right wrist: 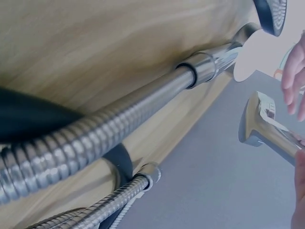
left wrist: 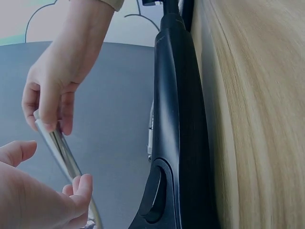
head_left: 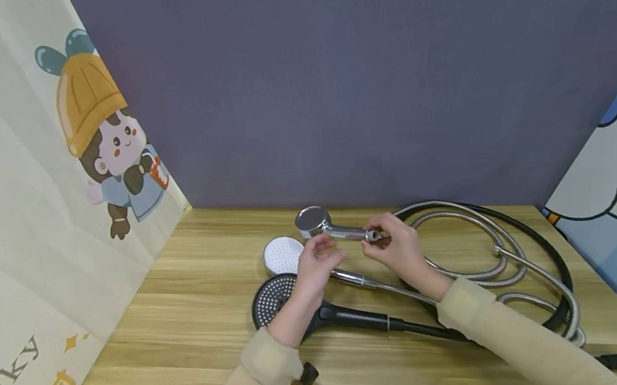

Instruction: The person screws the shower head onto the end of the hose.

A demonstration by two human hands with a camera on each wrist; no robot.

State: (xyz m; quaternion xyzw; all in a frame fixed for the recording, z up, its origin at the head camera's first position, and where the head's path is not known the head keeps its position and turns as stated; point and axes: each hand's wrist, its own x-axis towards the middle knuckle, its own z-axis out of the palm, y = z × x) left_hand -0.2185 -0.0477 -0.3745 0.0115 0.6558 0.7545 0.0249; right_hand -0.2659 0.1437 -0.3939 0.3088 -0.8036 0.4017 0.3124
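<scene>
My right hand pinches the handle end of a small chrome shower head, raised above the table with its round head to the left. The left hand, fingers loosely bent, is beside the handle near its neck; the right wrist view has its fingers apart from the metal. Below lie a chrome shower head with a white face and a large black shower head, partly hidden by the left forearm. Both have hoses attached. In the left wrist view, the black handle fills the middle.
Coiled metal hoses and a black hose spread over the right of the wooden table. A small black piece lies near the left sleeve, another black end at lower right. A grey panel stands behind.
</scene>
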